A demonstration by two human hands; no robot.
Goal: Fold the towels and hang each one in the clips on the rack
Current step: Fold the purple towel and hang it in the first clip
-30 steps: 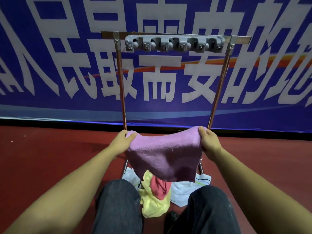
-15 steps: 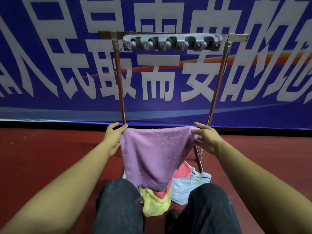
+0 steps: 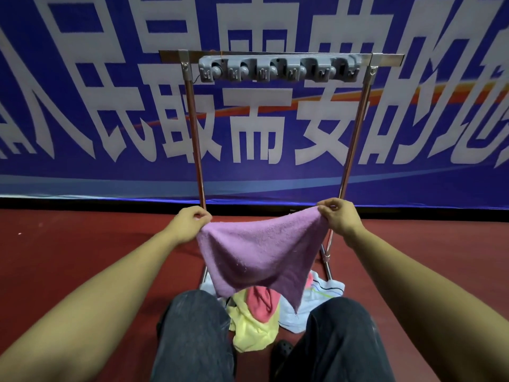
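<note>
At the left, one upper corner of a purple towel (image 3: 259, 252) is pinched in the left hand (image 3: 188, 223), whose fingers are curled down over the cloth edge. The towel is held spread in the air between the two hands, above the knees, with its top edge sagging in the middle and its lower edge hanging in uneven points. Below it, on the red floor (image 3: 68, 257) between the dark trouser legs (image 3: 192, 334), a small heap is seen: a yellow towel (image 3: 252, 329) nearest, a pink towel (image 3: 261, 301) lying on it, and a white towel with coloured stripes (image 3: 325, 292) to the right. Farther off, the metal rack (image 3: 194, 128) is stood upright before a blue banner with white characters (image 3: 82, 106), and a grey strip of clips (image 3: 278, 68) is fixed under its top bar, well above the towel. At the right, the other upper corner is pinched between thumb and curled fingers of the right hand (image 3: 340, 219).
</note>
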